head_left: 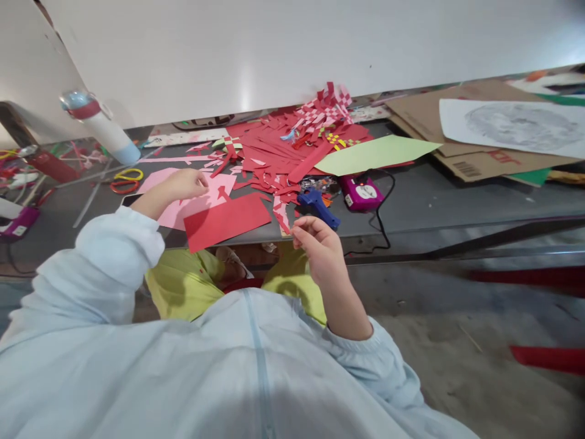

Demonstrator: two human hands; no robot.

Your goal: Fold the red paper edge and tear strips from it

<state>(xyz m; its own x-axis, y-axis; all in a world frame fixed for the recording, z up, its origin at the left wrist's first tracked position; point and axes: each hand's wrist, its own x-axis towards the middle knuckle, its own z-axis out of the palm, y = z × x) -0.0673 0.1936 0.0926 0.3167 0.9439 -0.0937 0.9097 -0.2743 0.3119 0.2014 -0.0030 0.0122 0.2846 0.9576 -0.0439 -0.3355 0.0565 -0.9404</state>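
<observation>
My left hand (188, 184) is over a sheet of pink paper (170, 210), its fingers curled together; what they hold, if anything, is hidden. Small red paper scraps (223, 192) lie beside it on the pink sheet. A red paper rectangle (228, 221) overlaps the pink sheet and juts past the table's near edge. At that edge my right hand (320, 247) makes a pinch, thumb against fingers; anything between them is too small to name. Just beyond it lie a blue glue gun (319, 207) and a red and pink paper scrap (282, 213).
A heap of red paper strips (269, 146) with woven checkered pieces (322, 113) covers the middle back. Green paper (379, 155), a purple box (363, 194) with a black cable, and cardboard (420, 119) are rightward. Scissors (127, 182) and a bottle (103, 128) stand leftward.
</observation>
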